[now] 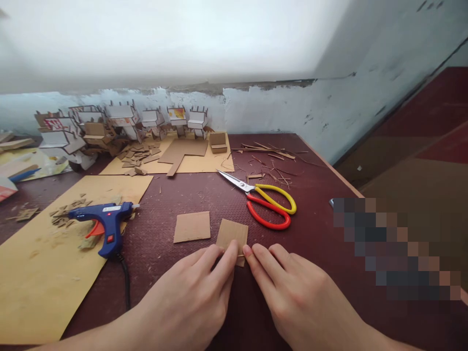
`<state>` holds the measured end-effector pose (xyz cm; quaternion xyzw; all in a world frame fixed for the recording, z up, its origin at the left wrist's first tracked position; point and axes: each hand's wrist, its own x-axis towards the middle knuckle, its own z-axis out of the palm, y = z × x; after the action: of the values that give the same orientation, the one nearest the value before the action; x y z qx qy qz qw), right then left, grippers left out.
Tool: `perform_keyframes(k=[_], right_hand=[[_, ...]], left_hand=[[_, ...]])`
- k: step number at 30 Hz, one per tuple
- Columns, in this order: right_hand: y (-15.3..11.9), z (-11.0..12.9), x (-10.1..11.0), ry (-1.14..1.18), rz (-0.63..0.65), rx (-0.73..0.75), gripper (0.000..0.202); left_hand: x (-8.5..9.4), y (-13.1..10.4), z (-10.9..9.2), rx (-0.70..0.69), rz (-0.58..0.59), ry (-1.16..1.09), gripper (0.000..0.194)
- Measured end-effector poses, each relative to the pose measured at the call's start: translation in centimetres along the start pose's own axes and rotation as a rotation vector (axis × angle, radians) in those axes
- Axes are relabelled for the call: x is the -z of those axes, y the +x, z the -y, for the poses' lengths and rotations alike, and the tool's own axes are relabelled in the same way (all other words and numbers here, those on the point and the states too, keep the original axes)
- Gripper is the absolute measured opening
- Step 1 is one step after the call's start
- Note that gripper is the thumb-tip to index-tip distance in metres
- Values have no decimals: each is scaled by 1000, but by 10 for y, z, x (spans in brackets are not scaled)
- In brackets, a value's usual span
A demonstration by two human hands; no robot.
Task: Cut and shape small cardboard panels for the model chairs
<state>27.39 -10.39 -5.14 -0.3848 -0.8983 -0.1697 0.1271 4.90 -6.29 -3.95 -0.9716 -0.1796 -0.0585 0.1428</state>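
My left hand [199,287] is closed, its fingers pressed onto a cardboard piece [231,230] that lies on the table. My right hand [288,282] is closed too, thumb and fingertips pinched at the lower right edge of that piece. A thin pale edge or strip [240,255] spans the gap between my fingertips; I cannot tell whether it is separate. Just left lies a second cardboard rectangle [192,227]. Scissors [268,200] with one yellow and one red handle rest beyond my right hand, their blades apart slightly or closed, hard to tell.
A blue glue gun [109,222] lies on a yellow sheet [44,278] at left, its cord [126,280] running towards me. Small cardboard chairs [124,117] stand along the wall. Cardboard scraps [141,155], a larger cut sheet [186,148] and thin slivers [268,148] lie at the back.
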Motion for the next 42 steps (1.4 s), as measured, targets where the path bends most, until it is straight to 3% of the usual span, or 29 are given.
perform_keyframes(k=[7,12,15,21,25,33,42], right_hand=[[1,-8,-4,87,3,-11,52],[6,-23,4,501,35,-255,39],[7,-26,6,594,23,-304,37],[4,-22,3,558,96,-265,37],[4,-19,3,488,53,-199,36],[6,-15,7,485,-53,-123,35],[5,-15,1,462,-40,-138,36]], left_hand=[[0,0,4,-30,-2,10,38],[-3,-1,3,1,-58,2,38],[-2,-2,4,13,-71,-16,39],[0,-2,6,40,-142,-45,40],[-3,-3,4,32,-190,-48,38],[-5,-3,4,32,-179,-64,37],[-6,-4,5,15,-203,-69,34]])
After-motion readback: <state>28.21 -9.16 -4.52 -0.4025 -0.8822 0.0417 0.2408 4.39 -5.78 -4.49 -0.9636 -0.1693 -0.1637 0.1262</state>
